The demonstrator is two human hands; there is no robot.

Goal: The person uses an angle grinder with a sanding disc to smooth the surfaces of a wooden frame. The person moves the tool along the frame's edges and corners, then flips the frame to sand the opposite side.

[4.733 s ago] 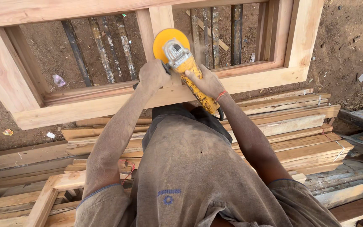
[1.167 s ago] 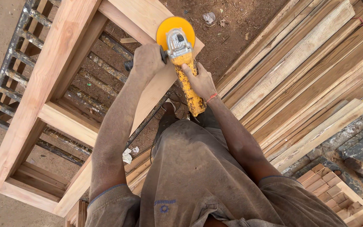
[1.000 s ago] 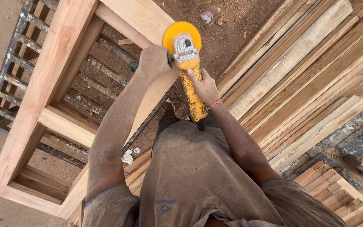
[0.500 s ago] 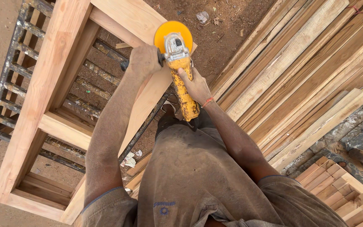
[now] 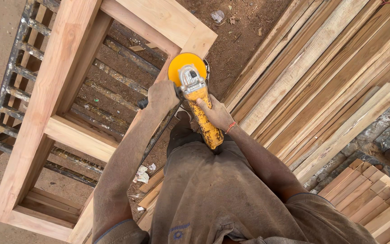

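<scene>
— Judging by the frame, how much of the sanding is done?

— Little can be said for certain. A yellow angle grinder with a round yellow disc guard [image 5: 194,83] is held against the inner rail of a pale wooden frame [image 5: 71,58], close to its far corner. The rail under the disc is mostly hidden by the tool and the arms, so no line between worked and unworked wood can be made out; the broad outer members look smooth and clean.

— How is the tool gripped?

— The left hand [image 5: 162,96] is clenched around the black side handle, and the right hand [image 5: 216,114] is wrapped around the yellow body just behind the head. Both grips are closed on the grinder.

— Are any containers seen?

— None is seen. A stack of long sawn wooden planks [image 5: 321,77] lies to the right, a dark metal grille [image 5: 12,86] lies under the frame, and scraps of paper are scattered on the dirt ground [image 5: 244,31].
</scene>
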